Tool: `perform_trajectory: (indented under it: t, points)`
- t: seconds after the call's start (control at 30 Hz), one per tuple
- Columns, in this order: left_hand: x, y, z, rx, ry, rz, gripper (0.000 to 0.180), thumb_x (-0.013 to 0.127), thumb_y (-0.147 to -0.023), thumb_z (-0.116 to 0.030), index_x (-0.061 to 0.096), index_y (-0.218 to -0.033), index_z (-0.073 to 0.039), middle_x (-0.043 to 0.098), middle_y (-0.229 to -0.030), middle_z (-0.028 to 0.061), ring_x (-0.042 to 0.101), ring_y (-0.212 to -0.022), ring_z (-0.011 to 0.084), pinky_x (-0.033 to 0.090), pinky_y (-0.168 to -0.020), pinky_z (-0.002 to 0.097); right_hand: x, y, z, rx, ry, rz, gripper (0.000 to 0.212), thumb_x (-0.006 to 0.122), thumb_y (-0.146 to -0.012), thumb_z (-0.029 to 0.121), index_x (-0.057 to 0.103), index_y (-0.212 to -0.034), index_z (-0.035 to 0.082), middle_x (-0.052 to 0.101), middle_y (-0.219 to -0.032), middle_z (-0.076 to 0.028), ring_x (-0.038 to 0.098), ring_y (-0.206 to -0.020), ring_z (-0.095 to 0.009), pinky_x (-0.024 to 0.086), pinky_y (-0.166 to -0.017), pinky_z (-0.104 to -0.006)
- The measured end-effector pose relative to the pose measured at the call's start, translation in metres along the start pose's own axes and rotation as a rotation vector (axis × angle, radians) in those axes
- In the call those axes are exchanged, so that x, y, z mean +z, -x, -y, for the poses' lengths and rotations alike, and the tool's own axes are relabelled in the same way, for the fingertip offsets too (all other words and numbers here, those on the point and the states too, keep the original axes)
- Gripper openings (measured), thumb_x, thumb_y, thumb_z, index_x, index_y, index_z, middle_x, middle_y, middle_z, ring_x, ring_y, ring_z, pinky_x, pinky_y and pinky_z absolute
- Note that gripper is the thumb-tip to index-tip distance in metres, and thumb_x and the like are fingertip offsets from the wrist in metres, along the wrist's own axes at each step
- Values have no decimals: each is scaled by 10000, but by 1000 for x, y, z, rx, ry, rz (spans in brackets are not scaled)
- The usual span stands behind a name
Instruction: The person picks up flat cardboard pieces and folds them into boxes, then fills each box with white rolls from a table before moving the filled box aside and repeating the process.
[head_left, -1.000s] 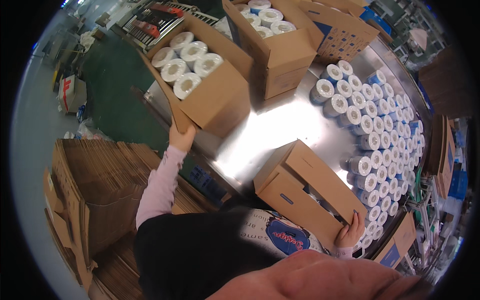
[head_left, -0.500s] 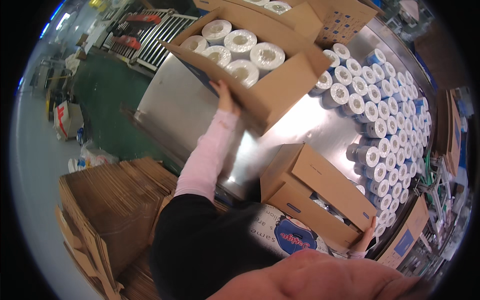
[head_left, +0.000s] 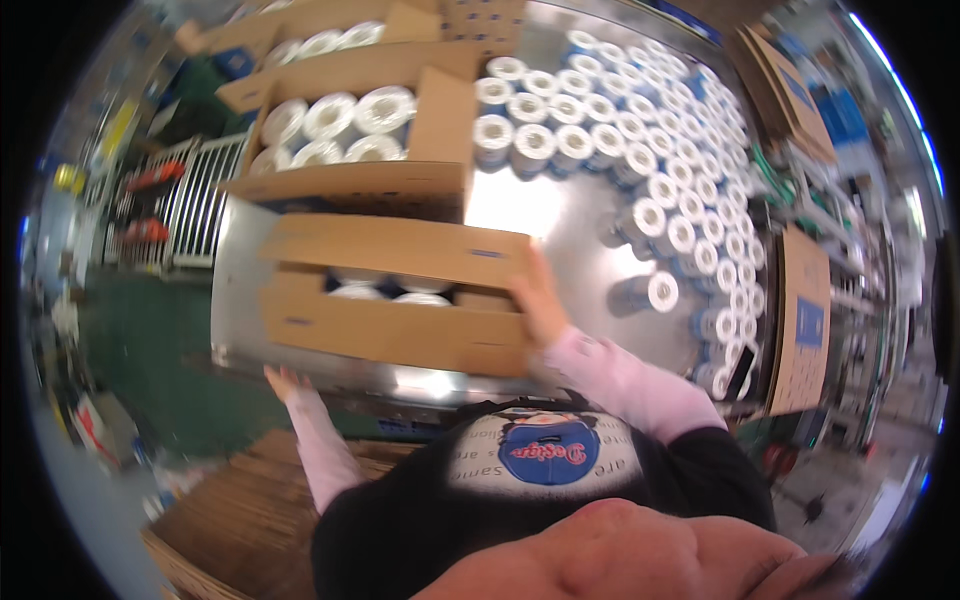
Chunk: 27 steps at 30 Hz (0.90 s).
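Observation:
A cardboard box (head_left: 400, 335) with partly folded flaps lies before me on the metal table; white roll tops (head_left: 420, 299) show through its gap. My right hand (head_left: 540, 300) grips its right end, the fingers over the edge. Beyond the near left corner of this box, by the table's front edge, my left hand (head_left: 287, 383) has its fingers apart and holds nothing. Directly behind stands an open-topped box (head_left: 440, 125) packed with white rolls (head_left: 330, 117). Many upright rolls with blue sides (head_left: 600, 140) crowd the right half of the table.
One roll (head_left: 660, 292) stands apart from the others. Another open box (head_left: 400, 22) with rolls is at the back. A roller conveyor (head_left: 207, 200) adjoins the table's left. Flattened cardboard (head_left: 240, 500) is stacked at lower left, and more cardboard (head_left: 800, 310) leans at right.
The near box has shifted left along the table with my right hand at its end. My left hand has come off the filled box and drawn back toward me. My view has turned right.

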<state>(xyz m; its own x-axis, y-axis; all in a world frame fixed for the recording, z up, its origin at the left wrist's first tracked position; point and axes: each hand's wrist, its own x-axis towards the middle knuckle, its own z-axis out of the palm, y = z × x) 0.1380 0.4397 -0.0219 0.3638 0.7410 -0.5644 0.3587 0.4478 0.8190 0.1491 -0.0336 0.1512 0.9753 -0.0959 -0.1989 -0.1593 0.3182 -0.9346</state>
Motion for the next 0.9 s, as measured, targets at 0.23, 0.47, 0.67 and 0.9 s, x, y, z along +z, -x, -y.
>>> perform_trajectory:
  t: [0.23, 0.47, 0.67, 0.9]
  points:
    - [105, 161, -10, -136, 202, 528, 782, 427, -819, -755, 325, -1439, -290, 315, -1470, 7, 330, -1321, 244, 282, -1048, 587, 16, -4, -21, 104, 307, 521, 441, 552, -952, 286, 518, -1326, 55, 590, -1257, -94, 582, -1089, -210, 463, -956, -311]
    - [113, 190, 80, -280, -222, 870, 923, 393, -833, -772, 65, -1526, -257, 175, -1570, 125, 169, -1435, 355, 117, -1126, 568, -306, 32, -58, 10, 897, -348, 398, 647, -833, 141, 594, -1215, 47, 640, -1146, -125, 614, -1021, -232, 497, -894, -336]
    - [166, 339, 224, -505, -775, 1148, 925, 446, -861, -717, 32, -1528, -229, 273, -1523, 166, 327, -1363, 371, 274, -1070, 544, -654, 203, 94, 463, 1464, -1210, 566, 803, -681, 278, 597, -1163, 64, 591, -1159, -207, 541, -1138, -348, 448, -956, -413]
    - [303, 509, 371, -841, -614, 833, 1043, 468, -811, -761, 11, -1527, -154, 68, -1583, 90, 187, -1427, 362, 243, -1096, 605, -720, 334, 71, 909, 1585, -1290, 925, 796, -733, 267, 254, -1477, 167, 435, -1389, -219, 394, -1301, -391, 362, -1062, -447]
